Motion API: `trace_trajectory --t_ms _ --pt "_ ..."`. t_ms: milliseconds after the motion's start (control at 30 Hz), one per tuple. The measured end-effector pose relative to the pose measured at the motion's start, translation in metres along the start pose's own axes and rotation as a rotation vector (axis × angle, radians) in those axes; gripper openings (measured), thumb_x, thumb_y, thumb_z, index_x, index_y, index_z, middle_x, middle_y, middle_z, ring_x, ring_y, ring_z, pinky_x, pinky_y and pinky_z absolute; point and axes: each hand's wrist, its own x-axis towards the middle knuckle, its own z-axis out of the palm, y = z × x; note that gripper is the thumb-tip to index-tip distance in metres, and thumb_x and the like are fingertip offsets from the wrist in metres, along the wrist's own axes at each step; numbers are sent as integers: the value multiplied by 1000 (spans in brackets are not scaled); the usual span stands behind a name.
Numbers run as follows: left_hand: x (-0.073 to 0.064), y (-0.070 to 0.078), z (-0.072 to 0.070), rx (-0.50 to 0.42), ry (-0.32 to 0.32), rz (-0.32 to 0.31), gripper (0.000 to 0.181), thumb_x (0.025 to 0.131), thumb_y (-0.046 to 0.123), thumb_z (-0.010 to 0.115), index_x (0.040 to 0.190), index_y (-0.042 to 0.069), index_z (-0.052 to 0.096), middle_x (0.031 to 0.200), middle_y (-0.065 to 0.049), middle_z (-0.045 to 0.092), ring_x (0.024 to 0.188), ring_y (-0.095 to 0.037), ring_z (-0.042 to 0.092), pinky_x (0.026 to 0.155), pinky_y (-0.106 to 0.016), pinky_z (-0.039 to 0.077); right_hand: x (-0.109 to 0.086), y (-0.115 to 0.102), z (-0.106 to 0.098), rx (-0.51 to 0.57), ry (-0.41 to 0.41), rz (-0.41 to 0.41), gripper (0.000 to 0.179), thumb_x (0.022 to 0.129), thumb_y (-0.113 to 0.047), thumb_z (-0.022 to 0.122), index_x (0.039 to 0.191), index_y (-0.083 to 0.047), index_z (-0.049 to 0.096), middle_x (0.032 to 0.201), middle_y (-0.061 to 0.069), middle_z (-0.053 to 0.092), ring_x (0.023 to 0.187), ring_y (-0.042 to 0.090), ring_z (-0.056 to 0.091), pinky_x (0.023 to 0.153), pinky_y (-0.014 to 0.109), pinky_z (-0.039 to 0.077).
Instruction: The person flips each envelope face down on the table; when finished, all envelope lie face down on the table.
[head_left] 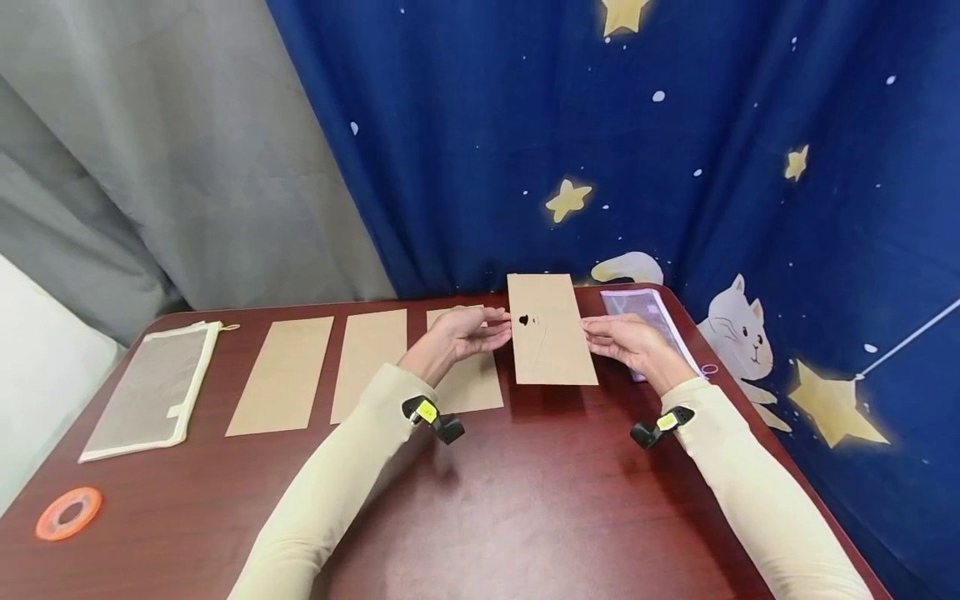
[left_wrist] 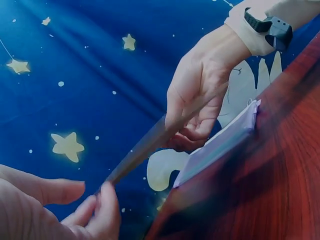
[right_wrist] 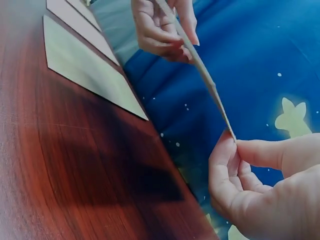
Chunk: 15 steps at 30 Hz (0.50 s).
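Both hands hold a flat rectangle of brown kraft paper (head_left: 558, 333) above the far side of the table, tilted, with small black print near its left edge. My left hand (head_left: 470, 331) has its fingertips at the left edge; in the right wrist view the paper runs between the left thumb and fingers (right_wrist: 157, 37). At the opposite edge, my right hand (head_left: 626, 337) pinches the paper between thumb and curled fingers, plainest in the right wrist view (right_wrist: 260, 185). Seen from the left wrist, the brown paper (left_wrist: 150, 142) appears nearly edge-on.
Several similar brown rectangles lie in a row on the dark red table (head_left: 480, 517), one a plain brown rectangle (head_left: 281, 375). A cream-edged mesh zip pouch (head_left: 150, 387) is at far left, a purple-edged pouch (head_left: 652, 312) beyond the right hand. An orange ring (head_left: 69, 513) lies near left. Curtains hang behind.
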Motion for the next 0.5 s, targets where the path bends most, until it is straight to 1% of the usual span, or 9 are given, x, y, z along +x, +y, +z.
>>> trace_trajectory --t_ms 67,133,200,267,333,367,433,467,500 --pt "0 1 1 -2 -8 35 38 100 -4 55 138 -7 55 92 -10 67 82 -16 66 79 -25 63 -1 0 -2 38 -16 7 27 103 7 44 109 -4 68 82 -4 73 78 4 68 72 18 60" --pt "1 1 1 -16 -11 59 37 95 -11 58 133 -8 59 83 -8 71 76 -15 68 68 -25 64 -2 0 -3 58 -23 6 33 103 7 44 92 -11 70 83 -3 74 79 5 68 73 18 60" --pt "1 1 0 -12 -12 73 36 92 -14 61 128 -10 62 77 -8 72 72 -15 70 64 -26 64 -2 1 -3 55 -34 1 37 103 7 45 88 -14 71 83 -3 74 80 5 69 73 18 61" --pt "2 0 0 -1 -10 80 36 91 -15 62 127 -11 63 76 -8 73 69 -15 71 64 -27 65 -2 0 -2 37 -31 -2 28 103 7 45 103 -6 70 83 -4 74 79 4 69 73 18 61" --pt "2 0 0 17 -10 87 38 90 -15 64 127 -12 62 76 -8 73 68 -16 72 66 -27 65 -3 -1 -2 15 -31 -9 25 102 8 46 119 1 63 83 -5 73 80 3 68 73 17 60" --pt "2 0 1 29 -10 92 38 89 -15 65 128 -13 62 76 -9 73 68 -16 72 66 -27 65 -4 -1 -2 -3 -26 -14 28 102 8 46 127 5 57 83 -6 73 79 3 68 73 17 60" --pt "2 0 3 43 -5 105 39 88 -16 66 127 -14 62 76 -9 73 68 -16 73 67 -27 65 -5 -2 -2 -56 -13 -39 39 101 9 47 139 15 42 82 -8 72 78 1 68 73 16 60" --pt "1 0 4 45 -2 115 38 87 -17 66 125 -14 63 77 -9 73 67 -16 73 67 -27 65 -6 -2 -1 -93 -1 -58 40 100 9 49 138 18 42 82 -8 72 77 0 68 73 15 61" --pt "1 0 4 47 4 129 37 87 -18 66 124 -15 64 77 -9 73 67 -16 73 67 -27 65 -9 -3 2 -154 26 -98 38 100 8 51 135 20 46 82 -7 72 75 0 67 72 15 61"
